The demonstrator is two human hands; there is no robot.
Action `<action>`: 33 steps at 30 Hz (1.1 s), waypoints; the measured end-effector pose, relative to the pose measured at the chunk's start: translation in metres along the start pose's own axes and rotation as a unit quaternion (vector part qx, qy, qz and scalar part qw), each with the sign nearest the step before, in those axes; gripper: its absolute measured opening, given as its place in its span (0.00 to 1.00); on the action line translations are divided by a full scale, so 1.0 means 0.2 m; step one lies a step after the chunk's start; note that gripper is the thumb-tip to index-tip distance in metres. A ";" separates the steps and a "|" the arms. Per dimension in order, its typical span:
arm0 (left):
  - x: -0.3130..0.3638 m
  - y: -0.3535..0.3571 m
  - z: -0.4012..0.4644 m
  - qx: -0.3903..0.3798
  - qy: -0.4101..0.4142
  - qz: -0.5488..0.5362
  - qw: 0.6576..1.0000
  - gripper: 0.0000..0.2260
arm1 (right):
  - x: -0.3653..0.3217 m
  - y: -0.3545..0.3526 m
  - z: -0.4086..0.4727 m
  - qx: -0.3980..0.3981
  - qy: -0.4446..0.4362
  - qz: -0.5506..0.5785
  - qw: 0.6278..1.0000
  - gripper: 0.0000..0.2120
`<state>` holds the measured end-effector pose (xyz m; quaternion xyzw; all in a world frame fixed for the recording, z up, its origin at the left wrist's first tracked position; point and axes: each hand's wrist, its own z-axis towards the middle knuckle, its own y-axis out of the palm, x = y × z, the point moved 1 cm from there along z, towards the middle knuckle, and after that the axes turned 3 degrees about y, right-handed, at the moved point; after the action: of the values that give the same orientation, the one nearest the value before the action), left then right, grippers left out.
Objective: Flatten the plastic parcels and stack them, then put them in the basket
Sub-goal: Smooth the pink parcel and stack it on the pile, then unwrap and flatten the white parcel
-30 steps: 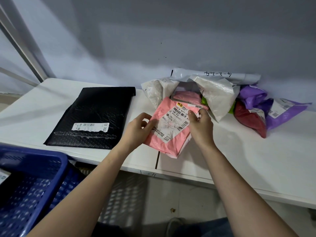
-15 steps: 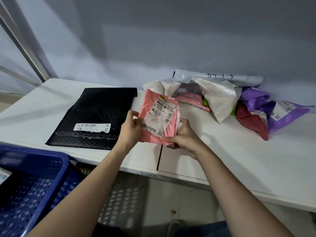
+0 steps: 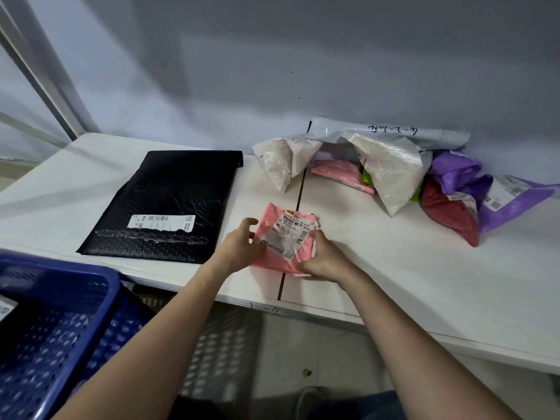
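Observation:
A small pink plastic parcel with a white shipping label lies near the front of the white table, over the seam between two table panels. My left hand grips its left edge and my right hand grips its lower right corner. A flat black bubble mailer with a white label lies on the table to the left. A blue perforated basket stands below the table edge at the lower left.
A heap of unflattened parcels sits at the back right: two white bags, a second pink one, a grey one, a red one and purple ones. A grey wall rises behind the table.
The pink parcel was pulled from the heap, lifted upright in both hands, and now is lowered flat onto the table nearer to me.

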<state>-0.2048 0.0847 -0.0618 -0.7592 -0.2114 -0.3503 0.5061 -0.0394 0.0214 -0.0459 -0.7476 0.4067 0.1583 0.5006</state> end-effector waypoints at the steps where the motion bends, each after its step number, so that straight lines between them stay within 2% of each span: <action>1: -0.01 0.01 0.00 -0.020 0.000 0.018 1.000 0.26 | 0.00 0.00 0.00 -0.006 -0.003 -0.019 1.000 0.34; 4: -0.02 0.04 0.00 -0.063 0.031 0.143 0.987 0.32 | 0.02 0.01 0.02 -0.010 0.000 -0.070 0.998 0.33; 6: 0.00 0.06 -0.01 -0.057 0.068 0.211 0.974 0.33 | 0.04 0.01 0.02 -0.001 0.006 -0.123 0.992 0.32; 10: 0.04 0.11 -0.02 -0.047 0.125 0.252 0.959 0.28 | 0.07 0.02 0.03 0.026 -0.016 -0.210 0.977 0.30; 14: 0.02 0.17 -0.02 -0.083 0.126 0.302 0.941 0.28 | 0.09 0.02 0.03 -0.018 -0.031 -0.262 0.965 0.28; 17: 0.01 0.18 -0.01 -0.091 0.118 0.310 0.939 0.30 | 0.08 -0.01 0.02 -0.008 -0.035 -0.246 0.969 0.26; 19: 0.01 0.17 0.00 -0.084 0.125 0.310 0.939 0.30 | 0.07 -0.07 0.02 0.027 -0.037 -0.202 0.978 0.26; 22: 0.09 0.14 0.03 -0.027 0.162 0.276 0.947 0.30 | 0.08 -0.23 0.02 0.145 -0.058 -0.120 0.980 0.26; 25: 0.23 0.11 0.08 0.042 0.224 0.239 0.944 0.28 | 0.10 -0.42 0.03 0.287 -0.083 -0.090 0.950 0.26; 27: 0.35 0.11 0.11 0.068 0.255 0.229 0.937 0.28 | 0.10 -0.55 0.02 0.354 -0.101 -0.098 0.925 0.25; 30: 0.54 0.13 0.17 0.091 0.282 0.214 0.931 0.29 | 0.09 -0.71 0.03 0.401 -0.122 -0.140 0.897 0.26; 33: 0.66 0.17 0.24 0.094 0.291 0.205 0.930 0.29 | 0.11 -0.80 0.08 0.393 -0.091 -0.166 0.900 0.31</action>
<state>-0.0785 0.1118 0.0047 -0.5999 0.0736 -0.4232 0.6750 0.0998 0.0520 0.0330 -0.5291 0.2586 -0.0328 0.8075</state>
